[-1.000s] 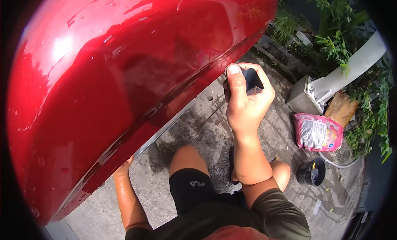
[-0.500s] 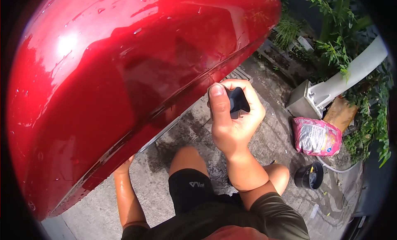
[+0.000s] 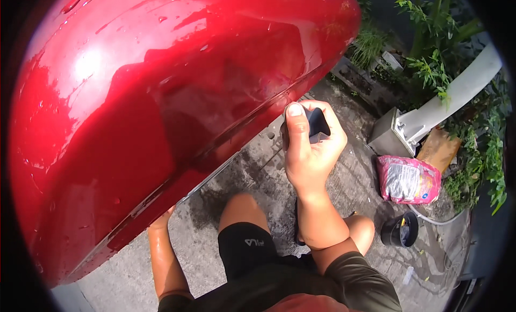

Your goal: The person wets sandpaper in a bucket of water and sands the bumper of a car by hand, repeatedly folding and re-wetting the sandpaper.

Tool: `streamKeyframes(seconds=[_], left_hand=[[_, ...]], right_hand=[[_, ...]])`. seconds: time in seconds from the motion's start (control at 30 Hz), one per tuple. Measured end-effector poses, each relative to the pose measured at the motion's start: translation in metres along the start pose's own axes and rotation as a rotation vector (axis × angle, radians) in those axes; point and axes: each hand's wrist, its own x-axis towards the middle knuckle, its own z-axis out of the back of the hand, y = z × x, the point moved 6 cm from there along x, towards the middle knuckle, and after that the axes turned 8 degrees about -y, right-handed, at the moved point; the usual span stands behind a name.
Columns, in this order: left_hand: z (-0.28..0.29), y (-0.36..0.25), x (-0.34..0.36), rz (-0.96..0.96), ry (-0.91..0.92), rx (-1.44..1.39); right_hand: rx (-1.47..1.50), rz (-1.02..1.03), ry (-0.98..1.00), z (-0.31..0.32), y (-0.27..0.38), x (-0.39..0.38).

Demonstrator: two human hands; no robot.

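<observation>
A glossy red car body panel (image 3: 161,113), wet with water drops, fills the left and upper part of the view. My right hand (image 3: 312,148) is closed around a small dark flexible pad (image 3: 317,124) and holds it at the panel's lower edge. My left forearm (image 3: 164,253) reaches up under the panel, where the hand itself is hidden. I am crouched, with my knees and black shorts (image 3: 244,247) below the hands.
Wet concrete ground (image 3: 344,188) lies under me. To the right are a pink plastic bag (image 3: 408,180), a small black tub (image 3: 400,230), a grey post on a concrete base (image 3: 430,116), a brown cardboard piece (image 3: 438,149) and green plants (image 3: 478,156).
My right hand with the dark pad has slid left and slightly down along the panel's lower edge. The left arm has stayed under the panel.
</observation>
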Motion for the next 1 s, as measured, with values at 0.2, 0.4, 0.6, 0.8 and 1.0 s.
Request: streamKeyframes(seconds=[0.2,0.4,0.6,0.8,1.0], left_hand=[[0.0,0.002,-0.011,0.01,0.005,0.003],[0.0,-0.001,-0.009,-0.002,-0.014,0.014],[0.001,0.002,-0.007,0.018,-0.029,0.002],[0.0,-0.001,-0.005,-0.016,-0.031,0.009],[0.003,0.004,-0.011,-0.012,-0.014,0.019]], right_hand=[[-0.045,0.014,-0.043,0.008,-0.001,0.017],[-0.099,0.137,0.041,-0.002,0.007,-0.009],[-0.1,0.058,-0.036,0.005,-0.003,0.004],[-0.084,0.063,-0.089,0.012,0.0,0.024],[-0.141,0.112,0.0,0.0,0.012,0.004]])
